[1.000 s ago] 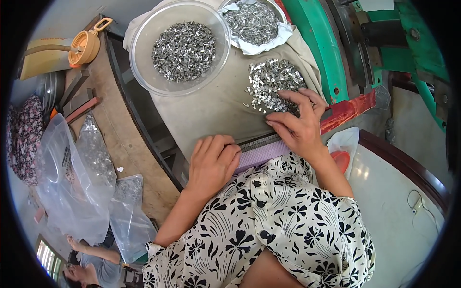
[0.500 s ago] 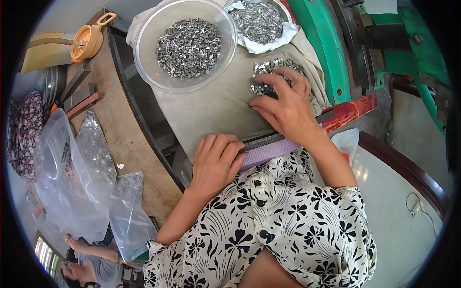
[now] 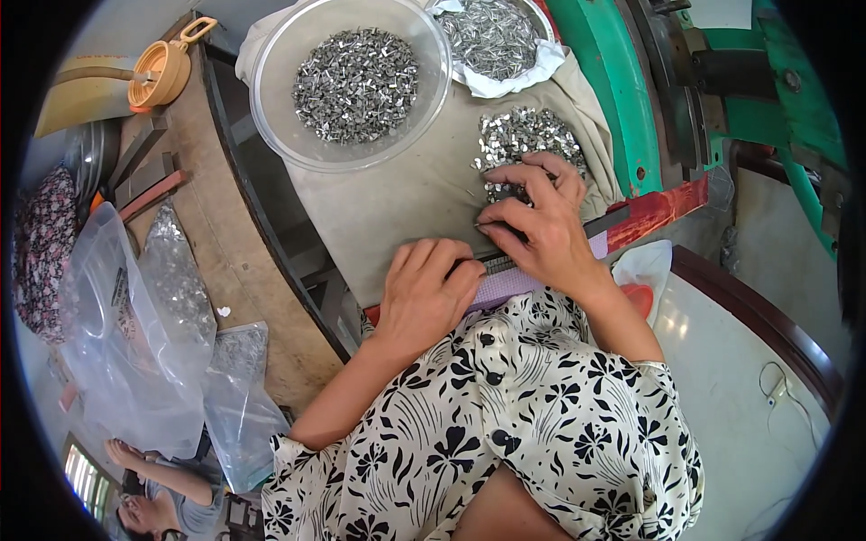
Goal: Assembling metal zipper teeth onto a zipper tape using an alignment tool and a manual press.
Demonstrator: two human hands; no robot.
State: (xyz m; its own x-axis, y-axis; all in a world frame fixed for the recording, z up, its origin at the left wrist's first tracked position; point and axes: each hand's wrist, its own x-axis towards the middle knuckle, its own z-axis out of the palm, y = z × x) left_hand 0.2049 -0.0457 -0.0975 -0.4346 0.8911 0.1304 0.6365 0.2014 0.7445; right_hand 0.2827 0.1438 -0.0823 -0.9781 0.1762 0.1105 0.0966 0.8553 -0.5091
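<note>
A heap of small shiny metal pieces [image 3: 528, 135] lies on a beige cloth [image 3: 361, 216]. My right hand [image 3: 550, 234] is at the heap's near edge, thumb and forefinger pinched together; whatever is between the tips is too small to name. Along the cloth's near edge, against my body, runs a narrow dark strip with a purple textured band [image 3: 496, 287]. My left hand [image 3: 426, 293] rests at the left part of this strip, its fingers curled and thumb close to the forefinger. What that hand holds, if anything, is hidden.
A clear plastic bowl [image 3: 439, 99] with metal pieces and a white-lined dish [image 3: 532, 77] of thin metal pins stand behind. Left, a wooden table [image 3: 216, 207] bears plastic bags [image 3: 135, 343] and an orange lid [image 3: 164, 77]. Green machinery [image 3: 595, 90] stands right. Another person [image 3: 176, 496] is lower left.
My right hand has drawn back from the heap toward me, uncovering more of the metal pieces. The left hand has shifted right along the strip, so the hands are closer together.
</note>
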